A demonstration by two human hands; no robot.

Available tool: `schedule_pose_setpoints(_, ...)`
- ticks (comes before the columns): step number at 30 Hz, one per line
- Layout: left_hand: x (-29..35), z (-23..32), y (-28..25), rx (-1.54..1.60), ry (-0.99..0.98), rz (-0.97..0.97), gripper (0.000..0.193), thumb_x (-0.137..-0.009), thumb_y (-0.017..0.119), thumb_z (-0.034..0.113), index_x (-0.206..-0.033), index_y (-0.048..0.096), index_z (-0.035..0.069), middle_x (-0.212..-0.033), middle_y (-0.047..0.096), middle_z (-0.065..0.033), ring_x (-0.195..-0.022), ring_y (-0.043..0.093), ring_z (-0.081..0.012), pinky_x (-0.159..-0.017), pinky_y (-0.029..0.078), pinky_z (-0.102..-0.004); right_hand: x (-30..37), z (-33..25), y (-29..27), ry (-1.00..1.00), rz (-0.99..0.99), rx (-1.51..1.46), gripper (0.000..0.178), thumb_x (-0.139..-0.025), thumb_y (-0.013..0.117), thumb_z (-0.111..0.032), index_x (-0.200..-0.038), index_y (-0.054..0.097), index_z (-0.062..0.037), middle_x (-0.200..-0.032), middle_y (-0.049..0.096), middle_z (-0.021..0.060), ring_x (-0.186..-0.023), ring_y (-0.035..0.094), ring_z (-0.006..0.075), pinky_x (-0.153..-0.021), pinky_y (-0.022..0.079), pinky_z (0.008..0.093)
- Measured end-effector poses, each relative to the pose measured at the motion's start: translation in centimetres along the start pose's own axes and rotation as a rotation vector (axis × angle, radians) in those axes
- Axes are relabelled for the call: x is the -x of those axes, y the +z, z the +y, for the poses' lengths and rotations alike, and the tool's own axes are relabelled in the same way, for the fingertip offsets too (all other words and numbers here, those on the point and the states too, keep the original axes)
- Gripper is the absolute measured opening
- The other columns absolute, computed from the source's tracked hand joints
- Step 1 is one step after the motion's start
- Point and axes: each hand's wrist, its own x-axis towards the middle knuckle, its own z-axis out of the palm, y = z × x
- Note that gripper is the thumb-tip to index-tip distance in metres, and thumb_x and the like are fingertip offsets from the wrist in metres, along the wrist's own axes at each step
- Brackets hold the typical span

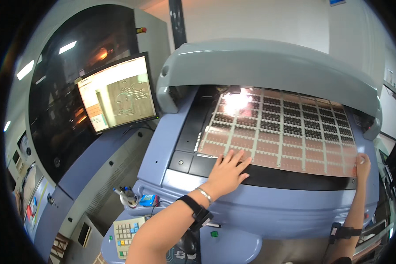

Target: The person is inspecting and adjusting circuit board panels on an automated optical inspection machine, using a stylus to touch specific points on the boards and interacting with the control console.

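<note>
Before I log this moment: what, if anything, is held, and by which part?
The right hand seems to grip the patterned panel by its right edge; the left hand lies spread over its near edge.

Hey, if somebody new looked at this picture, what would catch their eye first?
Probably the white glare toward the far left of the copper-toned, gridded panel lying on the machine bed, under the grey hood. Next, the lit monitor to the left, showing a line pattern. Then the two hands: the left spread at the panel's near edge, the right at its near right corner.
</note>
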Motion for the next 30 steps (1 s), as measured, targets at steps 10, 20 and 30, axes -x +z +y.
schedule_pose_setpoints(10, -1.0, 1.1, -1.5, 0.024, 0.074, -0.012, 0.050, -0.086, 0.068, 0.024, -0.131, 0.055, 0.009, -0.134, 0.050, -0.0137, -0.121, 0.048, -0.0357, -0.103, 0.040, -0.0469, 2.2, -5.3, -1.6, -0.026, -0.050, -0.005, 0.019, -0.086, 0.068, -0.019, -0.083, 0.070, -0.0002, -0.060, 0.061, 0.0065, -0.053, 0.055, 0.0128, -0.048, 0.042, 0.0307)
schedule_pose_setpoints(20, -0.7, 1.8, -1.3, -0.088, 0.074, -0.045, 0.051, -0.084, 0.069, 0.018, -0.132, 0.054, 0.008, -0.132, 0.052, -0.0157, -0.119, 0.050, -0.0352, -0.102, 0.040, -0.0471, 2.0, -6.8, -0.6, 0.160, -0.065, -0.056, 0.015, -0.086, 0.069, -0.015, -0.088, 0.072, -0.0008, -0.058, 0.063, 0.0079, -0.050, 0.058, 0.0184, -0.052, 0.046, 0.0341)
schedule_pose_setpoints(30, -0.6, 2.7, 1.3, -0.096, 0.001, -0.001, 0.052, -0.089, 0.065, 0.019, -0.136, 0.050, 0.003, -0.143, 0.045, -0.0215, -0.132, 0.043, -0.0407, -0.109, 0.038, -0.0455, 1.2, -5.3, 6.2, -0.381, -0.180, -0.076, 0.023, -0.084, 0.063, 0.000, -0.106, 0.064, -0.0078, -0.100, 0.064, 0.0192, -0.093, 0.063, 0.0356, -0.081, 0.051, 0.0401)
